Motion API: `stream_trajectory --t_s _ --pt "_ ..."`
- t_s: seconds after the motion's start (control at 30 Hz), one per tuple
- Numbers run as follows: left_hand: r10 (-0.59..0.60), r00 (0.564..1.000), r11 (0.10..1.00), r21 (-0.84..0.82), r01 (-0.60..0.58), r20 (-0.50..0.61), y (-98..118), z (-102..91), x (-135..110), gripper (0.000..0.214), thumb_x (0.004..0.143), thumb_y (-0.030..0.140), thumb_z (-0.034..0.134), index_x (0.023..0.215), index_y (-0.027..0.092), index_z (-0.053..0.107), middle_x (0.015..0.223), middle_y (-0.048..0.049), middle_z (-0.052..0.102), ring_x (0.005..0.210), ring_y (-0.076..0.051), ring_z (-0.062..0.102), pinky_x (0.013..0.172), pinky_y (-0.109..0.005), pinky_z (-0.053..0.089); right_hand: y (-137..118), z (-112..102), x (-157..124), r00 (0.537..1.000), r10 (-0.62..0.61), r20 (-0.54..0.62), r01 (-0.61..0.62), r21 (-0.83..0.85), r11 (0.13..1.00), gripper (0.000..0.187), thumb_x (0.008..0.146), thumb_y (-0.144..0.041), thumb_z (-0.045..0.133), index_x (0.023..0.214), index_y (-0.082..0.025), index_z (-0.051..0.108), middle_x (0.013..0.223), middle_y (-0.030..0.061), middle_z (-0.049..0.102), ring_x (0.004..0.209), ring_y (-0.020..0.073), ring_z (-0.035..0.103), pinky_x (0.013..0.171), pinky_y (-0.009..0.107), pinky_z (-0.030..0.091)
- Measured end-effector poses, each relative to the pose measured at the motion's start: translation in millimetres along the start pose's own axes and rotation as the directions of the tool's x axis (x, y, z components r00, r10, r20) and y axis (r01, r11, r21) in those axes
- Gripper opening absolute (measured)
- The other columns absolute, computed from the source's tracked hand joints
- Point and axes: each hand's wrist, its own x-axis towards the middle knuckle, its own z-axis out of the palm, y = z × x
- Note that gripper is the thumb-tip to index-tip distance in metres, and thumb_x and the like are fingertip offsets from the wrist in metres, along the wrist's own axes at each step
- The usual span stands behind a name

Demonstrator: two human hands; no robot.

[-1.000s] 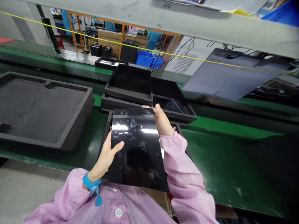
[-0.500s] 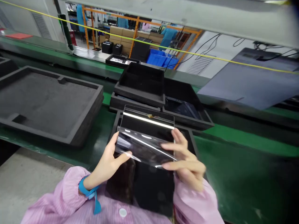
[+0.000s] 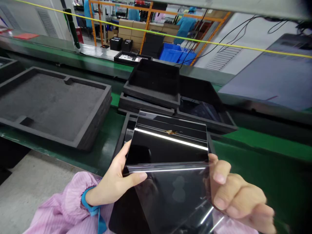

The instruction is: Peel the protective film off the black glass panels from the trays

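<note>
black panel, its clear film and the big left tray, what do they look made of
Black panel: likely glass, glossy, with a sharp mirrored light strip. Clear film: thin soft plastic, see-through, curling. Tray: dark grey foam by its matte, grainy, thick walls.

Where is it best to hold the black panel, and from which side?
Its left edge, from the left, where the left hand pinches it: the panel is thin and flat, and the film overlies its near half.

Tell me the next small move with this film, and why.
Probably pull the clear film toward the body with the right hand while the left hand steadies the black panel: the film's fold sits halfway down, the far half is bare, and the near half looks still covered.
</note>
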Motion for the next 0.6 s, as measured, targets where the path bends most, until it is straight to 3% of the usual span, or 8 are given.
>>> stream_trajectory --t_s 0.13,0.27,0.5,0.6 --pt "0.045 0.998 0.999 -0.032 -0.044 0.041 5.9 3.5 -0.8 0.073 0.083 0.019 0.068 0.147 0.027 0.033 0.147 -0.0023 0.047 0.136 -0.023 0.042 0.11 -0.028 0.04 -8.2 3.2 -4.4 1.0 -0.011 0.024 0.009 0.1 0.995 0.034 0.082 -0.044 0.04 0.059 -0.042 0.065 0.023 -0.0027 0.029 0.04 0.0234 0.033 0.096 0.048 0.048" --pt "0.093 0.995 0.996 0.0 -0.093 0.033 8.2 3.9 -1.3 0.072 0.083 0.017 0.069 0.145 0.031 0.037 0.149 0.0032 0.044 0.139 -0.016 0.036 0.112 -0.019 0.033 -15.5 6.5 -8.3 0.997 0.082 -0.012 -0.081 0.075 0.994 0.037 0.084 -0.048 0.041 0.054 -0.042 0.062 0.023 -0.0022 0.027 0.039 0.0231 0.032 0.098 0.051 0.047" --pt "0.074 0.996 0.997 0.001 -0.074 0.043 12.3 5.0 -2.8 0.081 0.085 0.017 0.066 0.151 0.024 0.02 0.153 -0.0033 0.038 0.141 -0.018 0.033 0.112 -0.022 0.034 -11.7 -3.2 -18.7 0.99 0.125 -0.072 -0.122 0.042 0.992 0.044 0.079 -0.056 0.04 0.037 -0.044 0.05 0.019 0.0008 0.015 0.034 0.0237 0.025 0.095 0.053 0.048" --pt "0.059 0.997 0.998 -0.023 -0.058 0.045 14.0 6.2 -3.9 0.084 0.084 0.017 0.067 0.151 0.021 0.016 0.153 -0.0064 0.037 0.142 -0.02 0.03 0.111 -0.024 0.036 -7.3 -10.2 -25.0 0.995 0.097 0.003 -0.097 0.031 0.995 0.045 0.077 -0.056 0.039 0.034 -0.043 0.046 0.02 0.0024 0.017 0.034 0.0237 0.028 0.097 0.053 0.047"
